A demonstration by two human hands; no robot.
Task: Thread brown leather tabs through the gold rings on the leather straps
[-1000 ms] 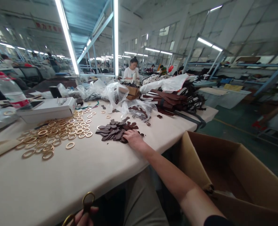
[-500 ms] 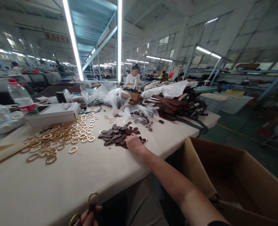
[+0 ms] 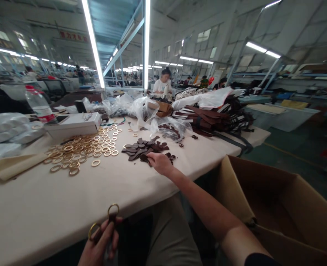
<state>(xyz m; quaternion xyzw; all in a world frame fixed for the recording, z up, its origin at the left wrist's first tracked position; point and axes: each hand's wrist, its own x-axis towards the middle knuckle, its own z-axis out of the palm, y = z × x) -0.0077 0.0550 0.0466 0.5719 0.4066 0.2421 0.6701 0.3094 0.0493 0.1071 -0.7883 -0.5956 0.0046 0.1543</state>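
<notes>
At the table's near edge: two ringed tabs in the left hand, loose stock on the tabletop

Two brass rings with dark-brown leather tabs, pinched between the fingers of the left hand. Tabs appear threaded through rings; fastening not discernible. Right hand, well apart, farther off: fingertips touch the tab pile; whether they grip a piece, cannot tell.

Judged progress: two pairings visible, much remaining. Gold-coloured loose rings lie left of the tabs.

Room: table bare at near left. Its near edge slants between the hands. Cardboard carton stands just right, beside the right forearm. Plastic bag and leather strips crowd the far side.
</notes>
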